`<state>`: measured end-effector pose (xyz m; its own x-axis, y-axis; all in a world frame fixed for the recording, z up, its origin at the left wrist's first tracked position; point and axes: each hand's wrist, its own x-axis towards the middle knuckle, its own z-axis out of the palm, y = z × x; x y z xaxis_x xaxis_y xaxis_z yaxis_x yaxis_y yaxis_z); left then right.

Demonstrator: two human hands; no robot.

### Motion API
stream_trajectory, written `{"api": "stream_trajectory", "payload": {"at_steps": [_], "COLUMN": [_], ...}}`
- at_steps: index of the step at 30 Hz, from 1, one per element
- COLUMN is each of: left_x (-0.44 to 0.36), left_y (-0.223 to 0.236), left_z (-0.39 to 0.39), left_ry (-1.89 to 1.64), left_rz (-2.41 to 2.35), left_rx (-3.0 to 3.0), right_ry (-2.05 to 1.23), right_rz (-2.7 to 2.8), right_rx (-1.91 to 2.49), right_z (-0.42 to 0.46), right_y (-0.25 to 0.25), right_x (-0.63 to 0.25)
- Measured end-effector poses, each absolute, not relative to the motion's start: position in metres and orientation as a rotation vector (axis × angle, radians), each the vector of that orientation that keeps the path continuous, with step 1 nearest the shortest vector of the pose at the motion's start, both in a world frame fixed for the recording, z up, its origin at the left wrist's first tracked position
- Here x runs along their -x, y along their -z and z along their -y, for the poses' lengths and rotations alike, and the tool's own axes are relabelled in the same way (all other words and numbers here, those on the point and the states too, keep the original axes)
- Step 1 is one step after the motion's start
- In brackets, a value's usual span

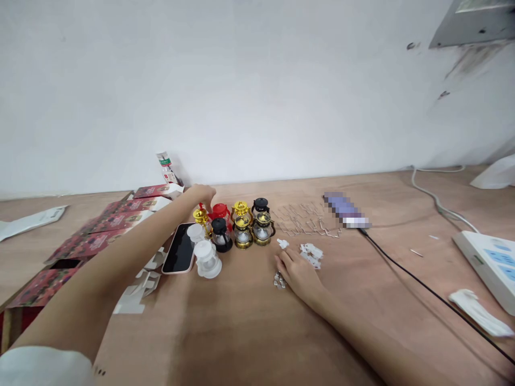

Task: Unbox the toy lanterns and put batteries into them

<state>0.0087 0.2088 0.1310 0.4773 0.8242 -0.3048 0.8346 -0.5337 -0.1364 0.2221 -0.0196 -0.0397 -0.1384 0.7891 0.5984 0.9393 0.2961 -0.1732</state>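
My left hand [205,195] reaches to the back left of a group of mini lanterns, its fingers bent down and closed at a red lantern part. Its fingertips are partly hidden. Close by stand a red lantern [221,211], a gold lantern [202,216] and a black lantern [221,236]. White lanterns [207,259] are at the front left; bronze-coloured ones [243,234] are at the right. My right hand [298,272] lies on the table with fingers stretched out, beside small silver discs [279,280] and white plastic pieces [311,254].
Bent wire handles [308,220] lie behind my right hand. A phone [179,249] lies left of the lanterns; another phone [346,210] has a black cable. Red printed boxes [116,222] cover the left side. A power strip [488,268] and white glove [478,312] are right.
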Motion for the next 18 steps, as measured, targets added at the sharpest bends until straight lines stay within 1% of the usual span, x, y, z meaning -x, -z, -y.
{"api": "stream_trajectory", "payload": {"at_steps": [3,6,9,14,18], "left_x": [-0.005,-0.003,-0.006,-0.026,-0.038], "left_y": [-0.128,-0.131,-0.140,-0.150,-0.148], "left_z": [-0.210,-0.210,-0.207,-0.186,-0.165], "left_ry": [0.753,0.800,0.692,0.309,0.348], "left_rz": [-1.547,-1.522,-1.507,-1.383,-1.128], "left_rx": [-2.569,-2.541,-2.593,-2.776,-2.798], "right_ry": [0.384,0.421,0.442,0.462,0.501], "right_rz": [1.988,2.002,2.013,2.007,1.997], "right_rx": [1.510,1.482,1.456,1.420,1.428], "right_z": [0.021,0.022,0.023,0.025,0.027], "right_y": [0.039,0.037,0.036,0.033,0.028], "right_x": [-0.221,-0.221,-0.221,-0.220,-0.220]}}
